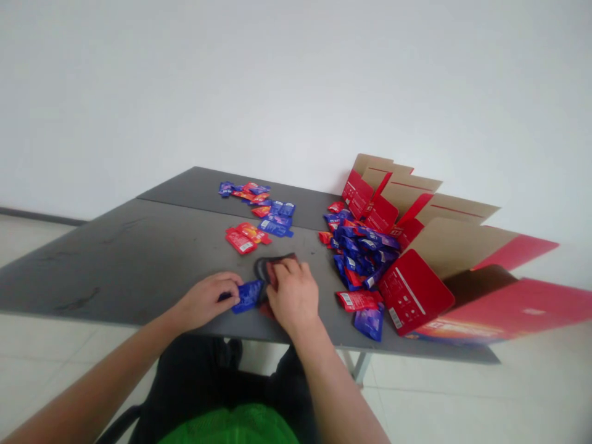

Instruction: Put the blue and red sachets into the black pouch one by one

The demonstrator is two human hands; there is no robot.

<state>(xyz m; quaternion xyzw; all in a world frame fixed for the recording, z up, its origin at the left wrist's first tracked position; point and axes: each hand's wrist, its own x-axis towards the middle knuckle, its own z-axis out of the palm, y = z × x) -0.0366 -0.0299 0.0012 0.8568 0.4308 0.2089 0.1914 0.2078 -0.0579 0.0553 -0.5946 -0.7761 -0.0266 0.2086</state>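
Note:
My left hand (pixel 210 300) is closed, pinching the end of a blue sachet (pixel 248 296) close to the table's front edge. Just right of it, my right hand (pixel 295 295) curls over a dark, floppy item with a reddish inner side (pixel 263 269); its kind is unclear, and my fingers and palm cover part of it. The sachet's right end meets this dark item, and I cannot tell whether it goes inside. Beyond my hands lie a red sachet pair (pixel 241 239) and some blue sachets (pixel 276 226).
A heap of blue and red sachets (pixel 358 246) lies to the right, beside several open red cardboard boxes (pixel 419 290). More mixed sachets (pixel 250 192) lie at the back of the grey table (pixel 139 259). A white wall (pixel 277 80) stands behind.

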